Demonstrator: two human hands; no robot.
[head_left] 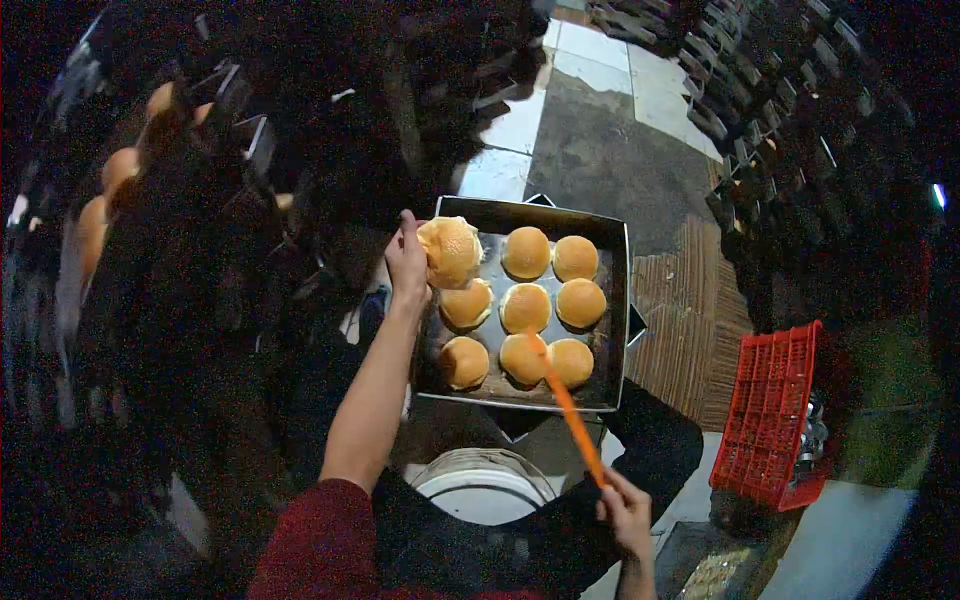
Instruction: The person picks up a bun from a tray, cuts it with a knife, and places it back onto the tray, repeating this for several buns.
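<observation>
My left hand (pixel 406 262) was closed on a bun (pixel 450 251), lifted at the upper left corner of the baking tray (pixel 612 300). I held it by its edge between thumb and fingers, tilted so that its pale underside partly faced me. I judged it light and soft, the sort of thing that dents if squeezed, so the rim seemed the right place to grip, with little pressure. Its crust looked dry rather than slippery, golden-brown on the dome and paler toward the base.

The tray itself was dark metal, rectangular, with raised walls, and I judged it stiff and best taken by its rim. On it sat eight more buns (pixel 525 307) in rows, round, smooth and evenly browned, close together and some touching. Below the tray, nearer to me, stood a white bucket (pixel 480 492), only partly visible.

My right hand (pixel 626 512) was clamped round the near end of an orange spatula (pixel 566 403), a long thin tool I took to be light and somewhat flexible. Its far tip lay at a bun in the front row, on or under it, I could not tell which. The two hands were well apart.

Further right, a red plastic crate (pixel 773 412) stood on the floor, apart from the tray.
</observation>
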